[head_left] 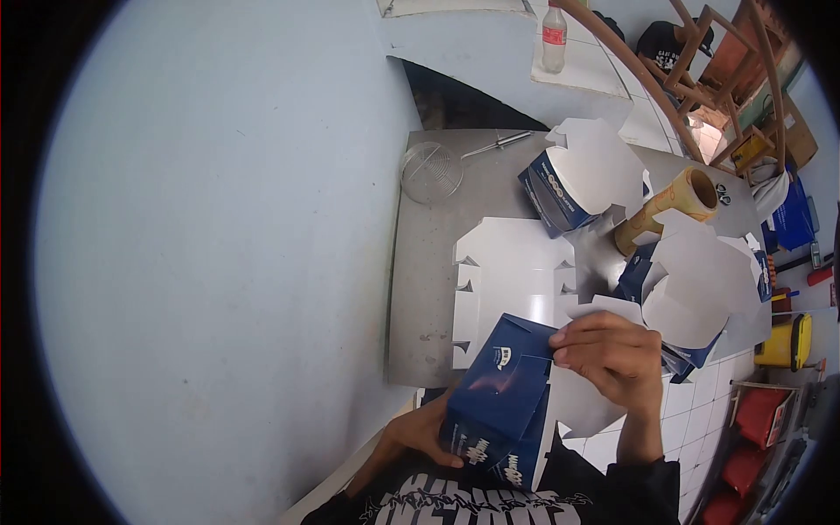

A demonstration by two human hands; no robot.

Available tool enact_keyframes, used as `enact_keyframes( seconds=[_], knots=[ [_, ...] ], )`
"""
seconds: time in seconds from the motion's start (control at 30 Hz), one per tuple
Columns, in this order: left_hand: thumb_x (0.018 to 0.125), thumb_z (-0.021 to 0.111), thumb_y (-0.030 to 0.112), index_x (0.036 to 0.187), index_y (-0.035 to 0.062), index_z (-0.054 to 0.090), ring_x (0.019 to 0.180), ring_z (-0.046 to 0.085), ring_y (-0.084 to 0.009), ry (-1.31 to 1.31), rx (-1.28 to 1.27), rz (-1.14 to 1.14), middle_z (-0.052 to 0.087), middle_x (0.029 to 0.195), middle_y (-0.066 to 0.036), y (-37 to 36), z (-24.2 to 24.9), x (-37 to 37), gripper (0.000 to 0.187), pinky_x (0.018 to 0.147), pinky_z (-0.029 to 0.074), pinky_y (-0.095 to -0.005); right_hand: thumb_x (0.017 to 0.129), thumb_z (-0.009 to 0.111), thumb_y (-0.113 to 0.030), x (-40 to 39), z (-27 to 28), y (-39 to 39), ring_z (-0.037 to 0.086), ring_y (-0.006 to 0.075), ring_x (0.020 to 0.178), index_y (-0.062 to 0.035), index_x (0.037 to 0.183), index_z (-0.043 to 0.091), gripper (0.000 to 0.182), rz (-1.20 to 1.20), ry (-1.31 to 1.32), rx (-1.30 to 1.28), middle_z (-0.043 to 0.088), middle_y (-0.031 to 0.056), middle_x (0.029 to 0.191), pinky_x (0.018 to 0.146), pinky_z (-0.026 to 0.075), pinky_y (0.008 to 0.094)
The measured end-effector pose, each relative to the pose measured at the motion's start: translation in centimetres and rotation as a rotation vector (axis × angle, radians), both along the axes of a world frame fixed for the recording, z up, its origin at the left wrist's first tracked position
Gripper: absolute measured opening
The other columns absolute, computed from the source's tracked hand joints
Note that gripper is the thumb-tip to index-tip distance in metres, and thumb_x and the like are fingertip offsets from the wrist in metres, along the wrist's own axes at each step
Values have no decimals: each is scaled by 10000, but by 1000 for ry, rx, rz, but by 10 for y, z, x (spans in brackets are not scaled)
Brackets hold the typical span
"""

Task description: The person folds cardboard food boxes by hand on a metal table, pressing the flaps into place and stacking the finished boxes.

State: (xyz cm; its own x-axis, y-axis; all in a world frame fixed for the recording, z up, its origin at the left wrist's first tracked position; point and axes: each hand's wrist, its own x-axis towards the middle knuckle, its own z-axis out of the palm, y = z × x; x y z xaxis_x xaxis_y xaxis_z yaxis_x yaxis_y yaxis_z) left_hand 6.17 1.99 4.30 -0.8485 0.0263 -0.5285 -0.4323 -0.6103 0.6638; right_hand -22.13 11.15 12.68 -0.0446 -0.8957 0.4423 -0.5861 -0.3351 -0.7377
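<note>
A dark blue carton (494,381) with white print is tilted close to my chest, partly folded. My left hand (424,430) grips its lower left side, the thumb on the printed face. At the upper right edge, my right hand (612,350) pinches the carton's edge between thumb and fingers. Just beyond lies an unfolded white carton sheet (512,271) with slotted side tabs, flat on the metal table (420,302). White card flaps show under and beside my right hand.
Open blue-and-white boxes stand at the back (560,192) and right (691,302). Between them is a yellowish roll (656,214). A wire strainer (432,172) lies back left, a bottle (554,39) beyond. A pale wall (219,262) borders the left; another person (665,44) is far back.
</note>
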Motion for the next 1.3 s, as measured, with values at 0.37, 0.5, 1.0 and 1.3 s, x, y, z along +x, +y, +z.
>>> enact_keyframes(
  seconds=[0.37,0.5,1.0,1.3],
  knots=[
    [570,952,271,1511,4,116,1338,408,-312,-52,-70,-159,440,1395,-223,-5,-12,2,1287,1135,317,-434,715,729,-16,2,-1,-14,687,232,906,-20,920,699,207,110,204,-26,706,83,941,756,578,316],
    [566,951,263,1518,5,94,1343,402,-309,-29,-86,-159,437,1398,-225,-7,-16,2,1306,1134,322,-428,715,715,-34,2,-5,-18,679,231,908,-25,934,679,221,130,200,-24,694,78,954,741,574,307],
    [604,894,170,1394,-31,419,1206,573,-276,182,171,81,583,1294,-190,9,-73,12,944,1060,441,-401,792,747,-19,28,-4,-2,667,278,912,-39,1044,635,277,-409,118,-34,654,111,1039,785,554,335],
    [617,888,209,1410,-22,403,1228,566,-286,194,212,78,571,1325,-177,9,-79,9,958,1066,442,-392,760,700,56,36,-38,17,649,291,967,-56,1060,647,324,-318,143,235,616,119,1151,792,553,362]
  ],
)
